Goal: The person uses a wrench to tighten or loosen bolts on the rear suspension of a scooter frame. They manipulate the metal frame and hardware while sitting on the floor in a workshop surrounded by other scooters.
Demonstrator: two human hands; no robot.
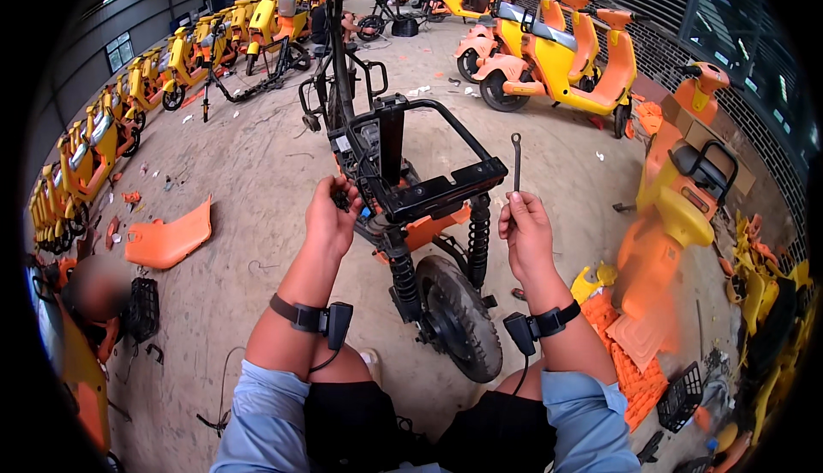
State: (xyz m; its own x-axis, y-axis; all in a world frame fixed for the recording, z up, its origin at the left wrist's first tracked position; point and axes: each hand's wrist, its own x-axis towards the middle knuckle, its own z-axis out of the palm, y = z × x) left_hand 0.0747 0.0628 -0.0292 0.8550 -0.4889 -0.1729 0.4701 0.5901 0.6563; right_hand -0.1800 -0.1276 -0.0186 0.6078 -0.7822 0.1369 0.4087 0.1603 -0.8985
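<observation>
In front of me stands a stripped scooter frame [437,188], with a black rear rack, coil shock absorbers [478,237] and a rear wheel [459,319] turned toward me. My right hand [528,231] is closed around the lower end of a combination wrench [517,164], which points upward just right of the rack. Left of the frame, my left hand [329,220] is raised with curled fingers. Small dark pieces [343,199] rest in it, too small to name; they may be fasteners.
Orange panels [170,234] lie on the concrete floor at left. A half-stripped scooter [669,233], loose panels and a black basket [681,396] stand at right. Another person [99,301] crouches at far left. Rows of yellow scooters [566,61] fill the back.
</observation>
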